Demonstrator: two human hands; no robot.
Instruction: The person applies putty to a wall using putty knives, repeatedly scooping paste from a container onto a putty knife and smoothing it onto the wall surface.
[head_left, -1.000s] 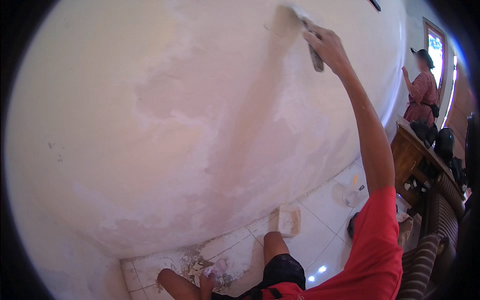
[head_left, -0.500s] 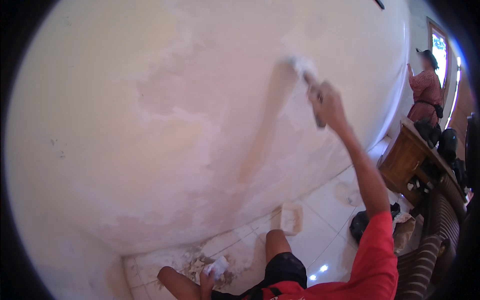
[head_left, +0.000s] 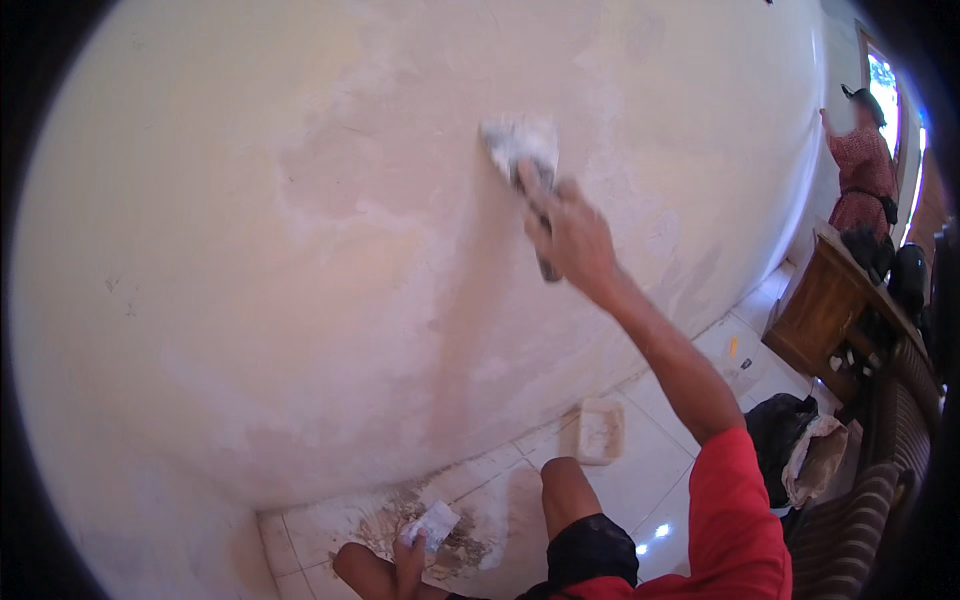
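Observation:
My right hand (head_left: 578, 235) is wrapped round the handle of a putty knife (head_left: 522, 142), one finger stretched along toward the blade. White paste covers the wide blade, which lies at the patchy wall (head_left: 380, 260); whether its edge touches cannot be told. Low down near my knees, my left hand (head_left: 409, 558) is closed on a flat white paste-smeared piece (head_left: 433, 524), whose exact kind I cannot make out. Pinkish patches and whitish smears spread over the cream wall.
A pale rectangular tub (head_left: 600, 432) stands on the tiles by the wall. Grey-white crumbs (head_left: 470, 545) litter the floor. At right are an open bag (head_left: 812, 462), a striped sofa (head_left: 840, 530) and a wooden cabinet (head_left: 822, 312). Another person (head_left: 864, 165) stands at the wall's far end.
My right hand has swept the putty knife leftward across the wall, and its blade shows more clearly. My left hand stays low, still holding the white piece. The view has shifted slightly.

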